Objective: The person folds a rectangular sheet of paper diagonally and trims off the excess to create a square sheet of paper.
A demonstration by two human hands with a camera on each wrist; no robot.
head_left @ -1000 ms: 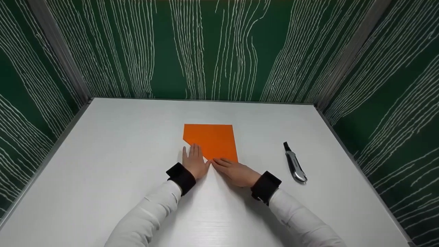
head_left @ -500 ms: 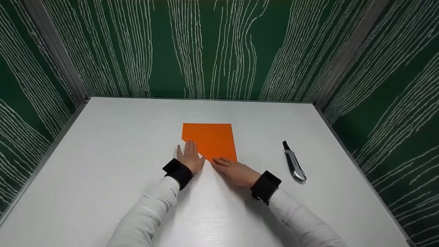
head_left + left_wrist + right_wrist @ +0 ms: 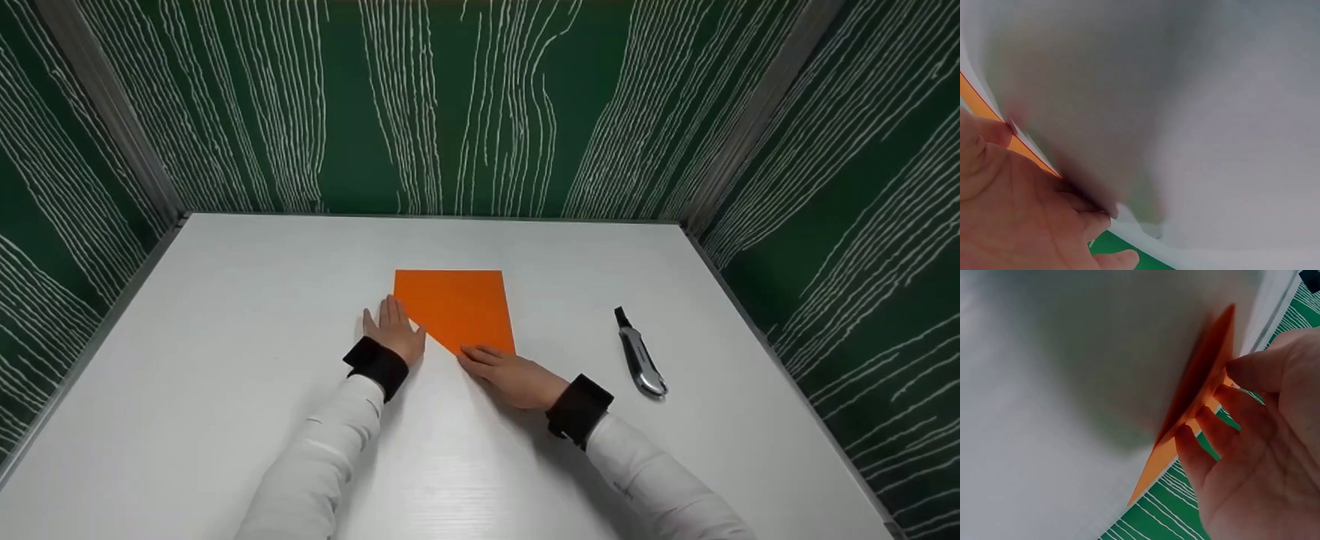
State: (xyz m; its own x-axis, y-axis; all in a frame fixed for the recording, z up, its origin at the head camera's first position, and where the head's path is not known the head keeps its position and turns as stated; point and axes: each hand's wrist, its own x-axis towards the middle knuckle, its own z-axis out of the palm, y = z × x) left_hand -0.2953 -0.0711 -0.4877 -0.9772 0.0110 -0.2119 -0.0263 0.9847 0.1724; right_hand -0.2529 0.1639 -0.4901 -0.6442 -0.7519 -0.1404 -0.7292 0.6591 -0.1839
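Observation:
A sheet of orange paper lies flat on the white table, its lower left side running as a slanting straight edge. My left hand lies with straight, spread fingers at the upper end of that slanting edge, fingertips over the paper's left side. In the left wrist view only a strip of orange shows beyond the hand. My right hand rests its straight fingers on the sheet's lower right corner. Seen from the right wrist, the paper bulges up slightly along its near edge, with thumb and fingertips against it.
A grey and black utility knife lies on the table to the right of the paper. Green walls with white wavy lines stand behind and at both sides, joined by grey corner posts.
My left hand has slid up and left along the paper's slanting edge, uncovering more of it. My right hand has stayed at the lower right corner. The utility knife has not moved.

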